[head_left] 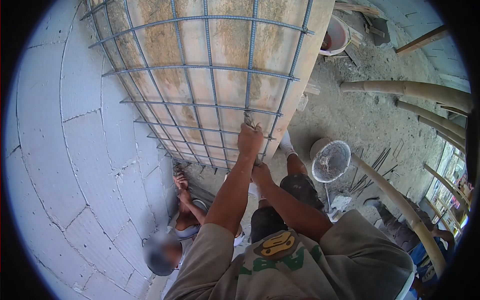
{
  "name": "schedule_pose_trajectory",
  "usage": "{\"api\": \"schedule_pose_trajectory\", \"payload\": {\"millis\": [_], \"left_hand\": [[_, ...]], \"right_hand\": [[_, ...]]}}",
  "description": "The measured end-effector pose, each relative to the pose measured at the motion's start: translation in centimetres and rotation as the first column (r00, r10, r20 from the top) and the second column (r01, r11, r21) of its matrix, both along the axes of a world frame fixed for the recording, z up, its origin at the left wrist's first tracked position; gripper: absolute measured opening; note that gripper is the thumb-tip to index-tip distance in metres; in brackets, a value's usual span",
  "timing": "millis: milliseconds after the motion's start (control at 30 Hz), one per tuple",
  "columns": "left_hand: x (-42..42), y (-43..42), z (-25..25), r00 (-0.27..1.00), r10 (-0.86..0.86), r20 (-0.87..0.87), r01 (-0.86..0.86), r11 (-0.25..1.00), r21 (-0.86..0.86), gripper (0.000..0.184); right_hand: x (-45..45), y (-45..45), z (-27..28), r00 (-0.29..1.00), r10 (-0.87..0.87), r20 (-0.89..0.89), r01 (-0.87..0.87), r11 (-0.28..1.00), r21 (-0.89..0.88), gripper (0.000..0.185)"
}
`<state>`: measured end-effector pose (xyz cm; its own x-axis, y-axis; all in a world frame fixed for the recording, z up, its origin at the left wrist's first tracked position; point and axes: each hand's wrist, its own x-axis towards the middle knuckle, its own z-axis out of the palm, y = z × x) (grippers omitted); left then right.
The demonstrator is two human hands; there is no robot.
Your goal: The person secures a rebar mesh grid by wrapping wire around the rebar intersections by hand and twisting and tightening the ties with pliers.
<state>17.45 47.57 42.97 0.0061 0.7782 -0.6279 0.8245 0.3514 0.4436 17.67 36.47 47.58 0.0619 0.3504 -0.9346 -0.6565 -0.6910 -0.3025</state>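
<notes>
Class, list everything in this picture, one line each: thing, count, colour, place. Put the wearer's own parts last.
Steel mesh: 1, blue-grey, over the panel
Wooden panel: 1, tan, top centre
Block wall: 1, pale, left
Hand tool: 1, greyish, in both hands
Bucket: 1, white, upper right
Tub: 1, pale grey, right of hands
Bamboo poles: several, tan, right
Loose rods: several, dark, floor
Floor: 1, grey, right
Other people: 2, lower left, lower right
Shirt: 1, grey-green, bottom
Left hand: 1, bare, centre
Right hand: 1, bare, below left

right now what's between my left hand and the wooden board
The rebar grid lies between your left hand and the wooden board, in the head view.
</notes>
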Motion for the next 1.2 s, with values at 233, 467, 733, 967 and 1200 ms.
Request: {"api": "schedule_pose_trajectory", "payload": {"millis": [233,467,733,967,1200], "left_hand": [[-1.5,1.7,2.6,0.990,0.003,0.141,0.013,0.993,-0.118,0.068],[-3.5,2.7,2.1,0.474,0.751,0.459,-0.149,0.583,-0.799,0.050],[-2.5,1.8,1.3,0.618,0.579,0.531,-0.219,0.776,-0.591,0.039],[0.4,-0.5,1.3,0.989,0.138,0.058,-0.146,0.973,0.178,0.075],[-1.7,1.6,4.0,0.968,0.161,0.194,-0.158,0.987,-0.033,0.081]], "right_hand": [[1.1,-0.3,0.6,0.932,-0.080,-0.353,0.133,0.983,0.129,0.020],[2.2,-0.6,-0.1,0.555,-0.096,-0.826,0.351,0.928,0.128,0.033],[4.7,-0.8,1.2,0.897,0.280,-0.342,-0.234,0.957,0.169,0.036],[0.8,0.1,-0.6,0.987,0.110,-0.115,-0.113,0.993,-0.025,0.024],[0.1,0.0,0.1,0.993,-0.025,-0.116,0.029,0.999,0.031,0.015]]}}
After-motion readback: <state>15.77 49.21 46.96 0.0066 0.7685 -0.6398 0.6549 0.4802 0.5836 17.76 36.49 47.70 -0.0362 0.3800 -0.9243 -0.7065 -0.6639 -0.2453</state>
